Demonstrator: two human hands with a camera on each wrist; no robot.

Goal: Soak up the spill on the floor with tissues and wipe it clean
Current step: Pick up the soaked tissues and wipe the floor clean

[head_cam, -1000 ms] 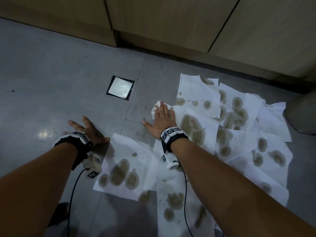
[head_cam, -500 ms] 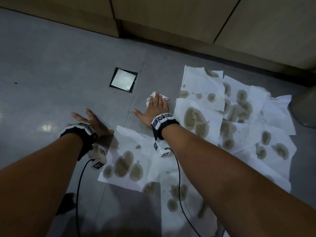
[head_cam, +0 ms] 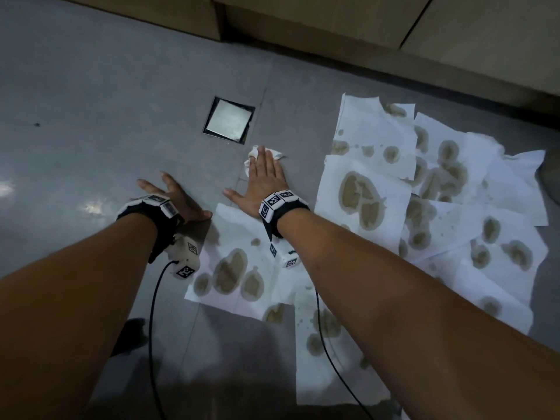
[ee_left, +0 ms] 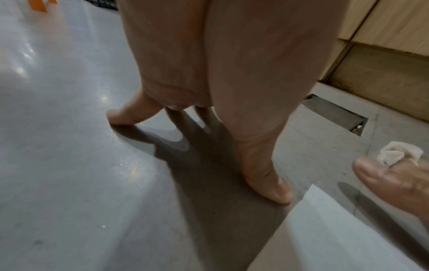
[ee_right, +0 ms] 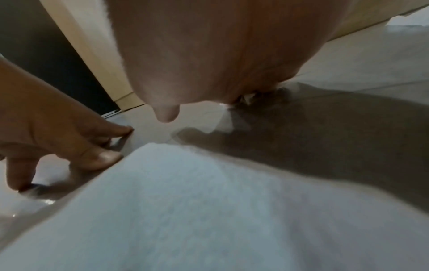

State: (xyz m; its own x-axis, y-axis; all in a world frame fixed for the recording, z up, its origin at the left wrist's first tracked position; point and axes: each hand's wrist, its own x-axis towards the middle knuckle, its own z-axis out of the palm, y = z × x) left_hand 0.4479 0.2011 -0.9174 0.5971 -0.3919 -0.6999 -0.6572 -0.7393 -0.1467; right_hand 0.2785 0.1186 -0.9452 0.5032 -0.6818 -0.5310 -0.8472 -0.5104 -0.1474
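Note:
My right hand [head_cam: 264, 174] lies flat on the grey floor and presses a small crumpled tissue wad [head_cam: 277, 153] under its straight fingers; the same wad [ee_left: 236, 151] shows in the left wrist view. Several white tissue sheets [head_cam: 378, 137] with brown wet stains cover the floor to the right and below. My left hand [head_cam: 174, 197] rests spread on bare floor, fingertips down, its thumb at the corner of one stained sheet [head_cam: 239, 268]. The left fingers [ee_left: 267, 183] touch the floor and hold nothing.
A square metal floor hatch [head_cam: 229, 120] sits just beyond the wad. Wooden cabinet fronts [head_cam: 333, 22] run along the far edge. A grey rounded object [head_cam: 553, 183] stands at the right edge. Bare floor [head_cam: 91, 101] stretches to the left.
My right hand has slid the tissue wad leftward, off the stained sheets and onto bare floor near the hatch. The left hand has stayed planted.

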